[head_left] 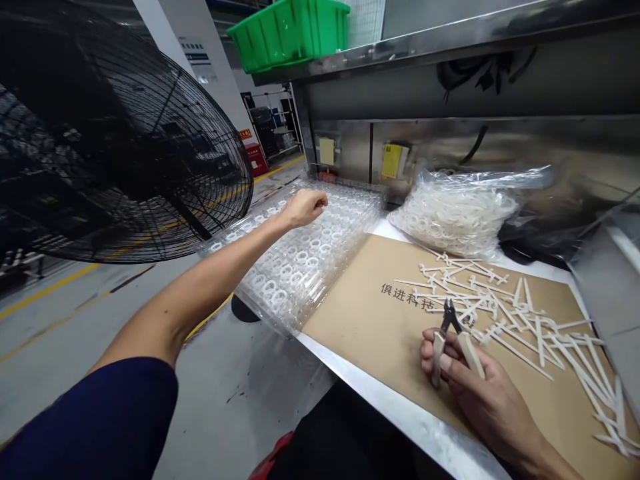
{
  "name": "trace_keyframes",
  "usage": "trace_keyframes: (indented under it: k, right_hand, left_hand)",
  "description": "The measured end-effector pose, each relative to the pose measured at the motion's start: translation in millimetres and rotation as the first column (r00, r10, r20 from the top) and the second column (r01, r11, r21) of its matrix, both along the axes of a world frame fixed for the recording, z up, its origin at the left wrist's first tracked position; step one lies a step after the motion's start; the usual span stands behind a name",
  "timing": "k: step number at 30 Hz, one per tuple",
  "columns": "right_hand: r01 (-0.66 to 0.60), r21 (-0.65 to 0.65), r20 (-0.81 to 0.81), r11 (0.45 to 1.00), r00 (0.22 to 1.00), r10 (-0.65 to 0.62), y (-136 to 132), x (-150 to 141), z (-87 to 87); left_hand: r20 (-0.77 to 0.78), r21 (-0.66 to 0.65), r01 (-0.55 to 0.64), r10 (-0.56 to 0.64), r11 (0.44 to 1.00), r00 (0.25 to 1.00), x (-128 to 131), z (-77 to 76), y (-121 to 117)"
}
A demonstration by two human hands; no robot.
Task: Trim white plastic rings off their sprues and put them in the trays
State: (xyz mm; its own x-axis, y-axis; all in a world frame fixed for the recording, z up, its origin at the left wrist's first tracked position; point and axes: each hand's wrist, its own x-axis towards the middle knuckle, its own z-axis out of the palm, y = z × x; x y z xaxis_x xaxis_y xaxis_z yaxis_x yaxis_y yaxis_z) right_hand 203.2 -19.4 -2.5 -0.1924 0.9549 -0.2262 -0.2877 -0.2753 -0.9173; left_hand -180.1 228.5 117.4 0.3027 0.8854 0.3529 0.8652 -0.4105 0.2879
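My left hand [305, 207] reaches out over a clear plastic tray [320, 300] filled with rows of white rings [303, 256]. Its fingers are curled together, and whatever they may pinch is hidden. In my right hand [483, 393] is a pair of side cutters [469, 352] with black jaws and cream handles. The handles are spread and the jaws point away from me, just above the cardboard sheet [360, 327]. Thin white plastic sprue sticks [510, 327] lie scattered beside and beyond the cutters.
A clear bag [455, 210] full of white rings sits at the back of the bench. A large black fan [125, 133] stands close on the left. Overhead, a green bin [295, 33] rests on a metal shelf [400, 47]. The bench edge [380, 393] runs nearest me.
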Motion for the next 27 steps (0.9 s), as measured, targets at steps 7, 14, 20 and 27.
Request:
trace_keyframes:
  k: [7,14,20,27]
  right_hand:
    - [-0.064,0.065,0.007,0.996,0.998,0.063,2,3,-0.6]
    - [-0.383,0.639,0.475,0.667,0.878,0.05,-10,-5,7.9]
    - [-0.574,0.709,0.629,0.41,0.778,0.001,-14,-12,7.5]
    - [-0.663,0.696,0.706,0.277,0.702,-0.095,-13,-10,2.1]
  left_hand:
    - [-0.159,-0.066,0.041,-0.051,0.997,0.986,7,2.4,16]
    - [-0.194,-0.004,0.243,-0.239,0.97,0.951,85,26.0,-9]
    - [-0.253,-0.329,0.576,-0.657,0.749,0.71,225,-12.9,-77]
    - [-0.102,-0.329,0.667,-0.727,0.669,0.679,296,-54.8,-122]
